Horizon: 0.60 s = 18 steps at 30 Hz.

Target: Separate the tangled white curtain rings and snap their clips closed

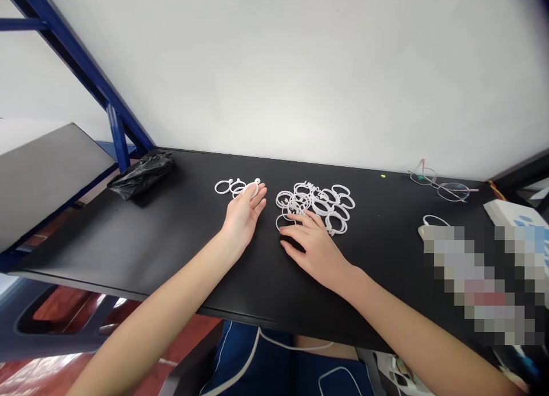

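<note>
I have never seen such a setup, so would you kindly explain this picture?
No machine works here, only a bare-handed person. The single picture comes from a camera worn on that person's head, looking forward and down. On the black table lie a pile of white rings, a few loose rings left of it, eyeglasses and a crumpled black bag. The left hand appears to hold one white ring; the right hand, open, is at the pile's near edge.
</note>
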### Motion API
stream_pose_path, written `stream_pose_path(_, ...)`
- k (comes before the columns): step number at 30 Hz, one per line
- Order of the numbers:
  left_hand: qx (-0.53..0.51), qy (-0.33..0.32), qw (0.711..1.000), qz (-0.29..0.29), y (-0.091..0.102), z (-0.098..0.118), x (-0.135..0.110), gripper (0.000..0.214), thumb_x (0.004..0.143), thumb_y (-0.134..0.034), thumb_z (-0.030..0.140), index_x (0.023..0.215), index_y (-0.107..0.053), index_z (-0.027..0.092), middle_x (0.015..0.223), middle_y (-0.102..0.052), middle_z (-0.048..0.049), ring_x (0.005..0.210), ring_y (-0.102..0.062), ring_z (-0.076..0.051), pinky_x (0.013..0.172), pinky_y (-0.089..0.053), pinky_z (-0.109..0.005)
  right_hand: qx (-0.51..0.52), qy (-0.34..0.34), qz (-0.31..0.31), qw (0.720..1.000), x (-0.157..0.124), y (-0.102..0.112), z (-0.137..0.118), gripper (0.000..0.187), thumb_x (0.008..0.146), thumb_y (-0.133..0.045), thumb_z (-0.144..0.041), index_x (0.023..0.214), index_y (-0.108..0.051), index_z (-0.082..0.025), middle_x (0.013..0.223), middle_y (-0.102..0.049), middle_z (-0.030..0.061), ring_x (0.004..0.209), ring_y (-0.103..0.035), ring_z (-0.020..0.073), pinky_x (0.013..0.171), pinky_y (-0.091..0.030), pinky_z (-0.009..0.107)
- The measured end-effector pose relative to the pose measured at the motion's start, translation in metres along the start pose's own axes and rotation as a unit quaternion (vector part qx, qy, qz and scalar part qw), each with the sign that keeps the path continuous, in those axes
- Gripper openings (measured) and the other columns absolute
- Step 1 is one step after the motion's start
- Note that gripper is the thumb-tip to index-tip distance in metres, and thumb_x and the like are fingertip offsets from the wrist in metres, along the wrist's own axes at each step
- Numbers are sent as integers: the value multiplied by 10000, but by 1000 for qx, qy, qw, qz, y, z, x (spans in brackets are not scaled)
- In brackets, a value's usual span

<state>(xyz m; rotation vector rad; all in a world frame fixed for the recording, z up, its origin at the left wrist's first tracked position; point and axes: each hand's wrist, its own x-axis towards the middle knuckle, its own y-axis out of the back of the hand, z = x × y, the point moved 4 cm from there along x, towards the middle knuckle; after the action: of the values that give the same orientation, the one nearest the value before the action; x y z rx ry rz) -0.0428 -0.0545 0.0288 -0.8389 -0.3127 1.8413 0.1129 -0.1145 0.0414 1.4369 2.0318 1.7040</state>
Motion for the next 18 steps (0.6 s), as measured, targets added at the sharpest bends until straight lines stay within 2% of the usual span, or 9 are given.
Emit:
stream_pose_path(3,-37,1,999,-7,0,0,1,118,812,-695,45,864,-642,137,926,-744,-46,872,-721,-110,851,-536,-195,3,-1,8,1000,0,0,2,160,867,-595,-64,923,-672,-192,901,-758,31,1101,-656,253,1082,-396,557)
stream_pose_path(5,-53,2,999,-2,1,0,1,133,815,-682,17,865,-632,130,890,-749,-50,863,-729,-115,872,-546,-203,0,0,22,1000,0,0,4,164,869,-586,-51,870,-672,-190,848,-751,26,1043,-674,236,1077,-393,547)
stream_pose_path(11,-54,6,998,20,1,2,0,74,874,-631,44,857,-646,115,887,-747,-51,829,-734,-96,745,-566,-117,-6,4,44,999,0,2,4,152,868,-598,-73,817,-676,-193,765,-721,18,907,-677,200,1066,-386,513)
stream_pose_path(18,-68,33,997,27,2,1,-2,106,941,-558,140,846,-604,138,949,-738,-81,807,-733,-112,669,-572,-141,16,-9,68,998,0,7,0,160,860,-579,-63,831,-648,-205,773,-710,-11,860,-653,180,1089,-352,506)
